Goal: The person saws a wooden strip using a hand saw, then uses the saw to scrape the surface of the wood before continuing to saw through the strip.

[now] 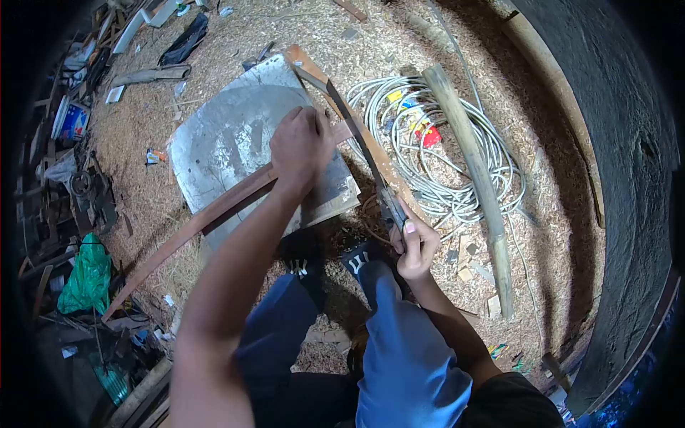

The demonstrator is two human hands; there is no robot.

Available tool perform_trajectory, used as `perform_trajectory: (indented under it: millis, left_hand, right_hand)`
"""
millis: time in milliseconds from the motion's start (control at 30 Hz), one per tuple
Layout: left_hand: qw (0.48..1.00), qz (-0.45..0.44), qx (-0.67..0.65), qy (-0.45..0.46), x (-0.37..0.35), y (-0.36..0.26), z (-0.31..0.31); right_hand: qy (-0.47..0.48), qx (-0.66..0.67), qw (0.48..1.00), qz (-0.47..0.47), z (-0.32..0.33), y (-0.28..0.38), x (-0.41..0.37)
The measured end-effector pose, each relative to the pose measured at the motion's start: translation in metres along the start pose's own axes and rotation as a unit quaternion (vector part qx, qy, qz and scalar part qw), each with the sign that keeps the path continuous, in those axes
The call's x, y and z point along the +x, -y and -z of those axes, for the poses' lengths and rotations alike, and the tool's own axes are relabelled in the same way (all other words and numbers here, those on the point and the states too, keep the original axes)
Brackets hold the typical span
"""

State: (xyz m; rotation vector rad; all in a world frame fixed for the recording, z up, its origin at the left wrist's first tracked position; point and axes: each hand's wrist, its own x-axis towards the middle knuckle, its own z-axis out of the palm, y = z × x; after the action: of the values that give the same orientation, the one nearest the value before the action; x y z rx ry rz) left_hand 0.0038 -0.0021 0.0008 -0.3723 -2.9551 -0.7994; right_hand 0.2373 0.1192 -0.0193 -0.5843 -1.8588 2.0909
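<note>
My left hand (303,146) is closed in a fist around a long, narrow reddish wooden strip (239,189), pressing it down on a worn, metal-topped slab (214,121). Past my fist, the strip's short end meets the long dark blade of a saw (359,139), which lies across it. My right hand (416,246) grips the saw at its near end, thumb on top. Beside the blade runs an orange-brown board (385,160). Whether the blade's teeth are in the wood cannot be made out.
A coil of pale cable (457,192) lies right of the slab, with a wooden pole (471,157) across it. Sawdust and shavings cover the ground. Scrap and a green plastic bag (87,278) are at left; a large dark trunk-like beam (628,178) stands at right.
</note>
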Motion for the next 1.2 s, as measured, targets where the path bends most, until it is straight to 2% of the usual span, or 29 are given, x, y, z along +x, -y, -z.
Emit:
perform_trajectory:
  millis: [33, 100, 133, 200, 333, 567, 633, 833, 967, 1033, 1200]
  left_hand:
    - [1.0, -0.004, -0.003, 0.0, -0.002, 0.004, 0.002]
    - [0.992, -0.096, -0.086, 0.016, -0.006, 0.012, 0.005]
    - [0.991, -0.098, -0.087, 0.016, -0.007, 0.015, 0.004]
    - [0.978, -0.2, -0.061, 0.013, -0.008, 0.02, 0.006]
    - [0.958, -0.266, -0.091, 0.056, -0.009, 0.027, 0.018]
    - [0.966, -0.249, -0.066, 0.016, -0.018, 0.034, 0.023]
    - [0.959, -0.265, -0.103, -0.008, -0.019, 0.032, 0.02]
    - [0.967, -0.245, -0.06, 0.016, -0.022, 0.028, 0.02]
    - [0.972, -0.229, -0.053, -0.019, -0.031, 0.026, 0.018]
    - [0.959, -0.27, -0.085, -0.02, -0.026, 0.033, 0.019]
    - [0.949, -0.3, -0.097, -0.026, -0.021, 0.04, 0.015]
  right_hand:
    - [0.0, -0.01, 1.0, -0.004, 0.0, 0.0, -0.001]
    - [-0.002, -0.02, 1.0, -0.005, -0.003, 0.003, -0.002]
    - [-0.003, -0.023, 1.0, -0.007, -0.004, 0.005, -0.002]
    - [-0.001, -0.027, 1.0, -0.007, -0.006, 0.005, -0.003]
    - [-0.008, -0.006, 1.0, 0.002, -0.011, 0.0, -0.006]
    - [0.017, -0.044, 0.999, 0.01, -0.009, 0.002, -0.006]
    - [0.005, -0.062, 0.998, 0.012, -0.011, 0.005, -0.007]
    - [-0.003, -0.038, 0.999, 0.029, -0.013, 0.003, -0.008]
    - [0.007, -0.046, 0.999, 0.021, -0.013, 0.006, -0.008]
    - [0.012, -0.048, 0.998, 0.03, -0.014, 0.01, -0.008]
    - [0.009, -0.054, 0.998, 0.036, -0.016, 0.006, -0.008]
